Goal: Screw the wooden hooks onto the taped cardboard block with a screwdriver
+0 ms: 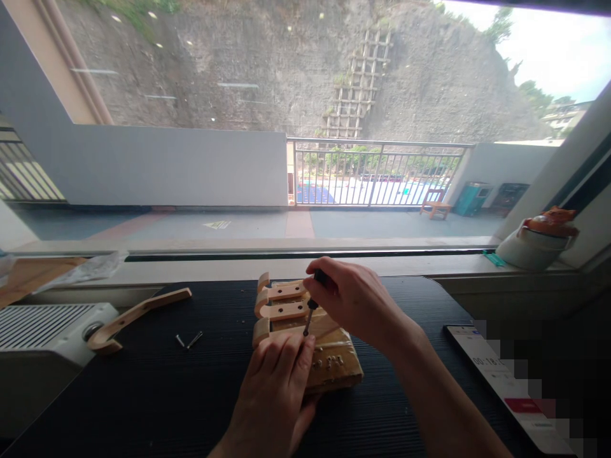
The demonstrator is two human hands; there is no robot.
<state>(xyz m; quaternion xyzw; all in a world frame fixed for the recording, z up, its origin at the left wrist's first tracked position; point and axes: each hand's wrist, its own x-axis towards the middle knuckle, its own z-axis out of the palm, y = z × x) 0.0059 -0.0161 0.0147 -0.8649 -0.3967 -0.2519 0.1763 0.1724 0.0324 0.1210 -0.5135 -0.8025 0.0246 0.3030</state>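
"What do your right fingers have?"

"Your right hand (pixel 351 299) is closed around the black handle of a screwdriver (pixel 312 305). The tool stands tilted, its tip down at the nearest wooden piece (pixel 261 332), right by your left fingertips."

"And your left hand (pixel 277 372)?"

"It lies over that same piece, fingers bent and together. Whether they pinch it or only rest there, I cannot tell; your own hand hides it."

"Where is the piece, then?"

"On the wrapped block (pixel 351 372), in front of you on the dark table (pixel 143 394). Farther along the block, two more curved pieces (pixel 286 310) lie side by side, with dark round spots on them. Small lumps dot its near part."

"What else is around you?"

"To your left, a loose wooden hook (pixel 138 315) and, nearer the block, two screws (pixel 195 340) on the table. To your right, a phone (pixel 506 381) lies face up, showing a timer."
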